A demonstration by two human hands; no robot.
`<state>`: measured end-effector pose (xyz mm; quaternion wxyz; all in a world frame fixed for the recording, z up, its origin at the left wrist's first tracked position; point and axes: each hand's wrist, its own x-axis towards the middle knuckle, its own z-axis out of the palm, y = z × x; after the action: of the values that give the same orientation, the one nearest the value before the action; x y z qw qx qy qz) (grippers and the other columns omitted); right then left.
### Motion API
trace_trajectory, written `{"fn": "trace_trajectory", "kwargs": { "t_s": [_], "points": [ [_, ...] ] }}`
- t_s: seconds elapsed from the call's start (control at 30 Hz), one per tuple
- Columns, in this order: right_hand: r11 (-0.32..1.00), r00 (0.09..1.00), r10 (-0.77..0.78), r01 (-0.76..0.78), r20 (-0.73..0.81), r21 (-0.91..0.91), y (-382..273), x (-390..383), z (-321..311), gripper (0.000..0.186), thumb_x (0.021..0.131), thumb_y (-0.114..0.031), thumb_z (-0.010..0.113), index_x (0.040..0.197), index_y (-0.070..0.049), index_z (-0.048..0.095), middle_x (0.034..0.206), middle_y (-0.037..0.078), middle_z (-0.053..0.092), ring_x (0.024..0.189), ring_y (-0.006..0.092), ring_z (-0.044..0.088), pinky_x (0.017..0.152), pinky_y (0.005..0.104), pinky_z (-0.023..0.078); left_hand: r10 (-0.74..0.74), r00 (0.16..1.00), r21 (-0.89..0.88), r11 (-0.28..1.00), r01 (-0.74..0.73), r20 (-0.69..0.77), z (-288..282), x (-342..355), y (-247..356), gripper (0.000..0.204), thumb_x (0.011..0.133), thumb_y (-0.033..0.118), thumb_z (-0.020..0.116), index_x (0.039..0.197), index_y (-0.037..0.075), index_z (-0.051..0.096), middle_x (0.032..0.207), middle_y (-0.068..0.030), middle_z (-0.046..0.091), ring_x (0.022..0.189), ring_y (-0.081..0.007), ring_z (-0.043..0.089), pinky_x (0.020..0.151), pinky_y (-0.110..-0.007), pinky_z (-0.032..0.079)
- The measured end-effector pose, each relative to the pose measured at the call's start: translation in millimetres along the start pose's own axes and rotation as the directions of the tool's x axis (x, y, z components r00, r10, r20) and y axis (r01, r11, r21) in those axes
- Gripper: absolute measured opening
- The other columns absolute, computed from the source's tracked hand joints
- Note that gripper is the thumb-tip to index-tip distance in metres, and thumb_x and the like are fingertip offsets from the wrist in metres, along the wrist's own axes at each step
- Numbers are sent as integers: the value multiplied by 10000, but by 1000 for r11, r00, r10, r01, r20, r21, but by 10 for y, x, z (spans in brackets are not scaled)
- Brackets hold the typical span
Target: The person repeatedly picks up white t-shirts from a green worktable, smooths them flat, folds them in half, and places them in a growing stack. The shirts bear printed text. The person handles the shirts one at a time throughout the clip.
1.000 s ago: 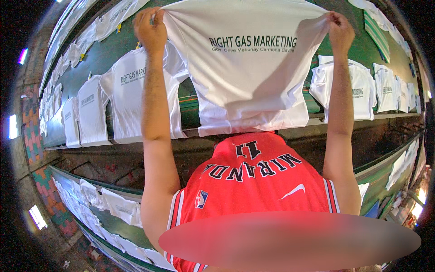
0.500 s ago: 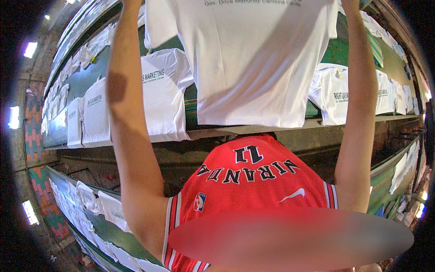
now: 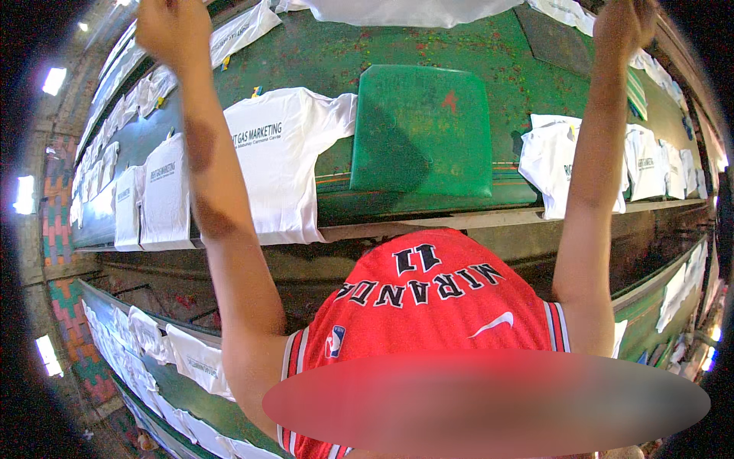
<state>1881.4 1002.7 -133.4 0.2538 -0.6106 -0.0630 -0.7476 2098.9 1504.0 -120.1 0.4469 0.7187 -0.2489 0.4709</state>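
My arms reach forward and apart. At the top left edge my left hand [image 3: 176, 34] is closed. My right hand [image 3: 625, 30] is closed at the top right edge. Between them the lower part of a white T-shirt [image 3: 417, 11] shows at the upper rim. It appears to be held up by both hands, though the grip itself is cut off by the frame edge. Below the T-shirt a square green board [image 3: 420, 130] lies bare on the long green table [image 3: 329, 57], with a small red mark near its upper right.
White printed T-shirts [image 3: 279, 164] lie left of the board. More shirts [image 3: 552, 164] lie to its right. A dark flat panel [image 3: 554, 38] rests on the table at the upper right. Behind me another green table [image 3: 180, 390] carries a row of white shirts.
The white T-shirt has gone up and away from me, baring the green board that it covered. Both hands have come into view, the left one further left.
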Motion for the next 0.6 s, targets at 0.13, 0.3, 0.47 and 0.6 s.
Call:
{"fn": "trace_trajectory", "kwargs": {
  "t_s": [0.13, 0.3, 0.47, 0.6],
  "points": [
    [935, 937, 350, -349, 0, 68, -725, -987, -851, 286, 898, -172, 779, 1073, 22, 662, 1018, 170, 724, 913, 251, 699, 852, 373, 564, -144, 973, 188, 976, 109, 181, -703, -1414, 173, 200, 1012, 179, 630, 1004, 7, 733, 803, -86, 757, 636, -126, 678, 563, -267, 507],
    [933, 970, 239, -220, 33, -284, -1711, -1672, -1480, 223, 947, -147, 671, 1064, 30, 602, 1028, 187, 707, 956, 281, 669, 898, 421, 550, -321, 937, -203, 916, 345, 140, -1422, -2552, 335, 150, 987, 56, 637, 1105, -8, 702, 789, -99, 738, 636, -136, 671, 583, -247, 505],
    [903, 936, 351, -343, -14, -260, -2286, -1901, -1777, 187, 898, -29, 555, 1078, 19, 573, 1046, 191, 700, 973, 292, 669, 901, 451, 557, -351, 914, 7, 934, 357, 206, -1987, -2938, 534, 131, 978, 62, 651, 1064, -11, 718, 815, -107, 746, 629, -149, 680, 610, -248, 519],
    [816, 851, 510, -431, 127, -385, -2068, -2006, -1805, 160, 920, 3, 595, 1065, 25, 657, 1033, 127, 695, 908, 203, 651, 862, 300, 518, -331, 850, 12, 934, 357, 410, -1713, -2982, 259, 172, 991, 120, 660, 1081, -13, 723, 860, -110, 758, 657, -164, 709, 624, -281, 548]
  ]
}}
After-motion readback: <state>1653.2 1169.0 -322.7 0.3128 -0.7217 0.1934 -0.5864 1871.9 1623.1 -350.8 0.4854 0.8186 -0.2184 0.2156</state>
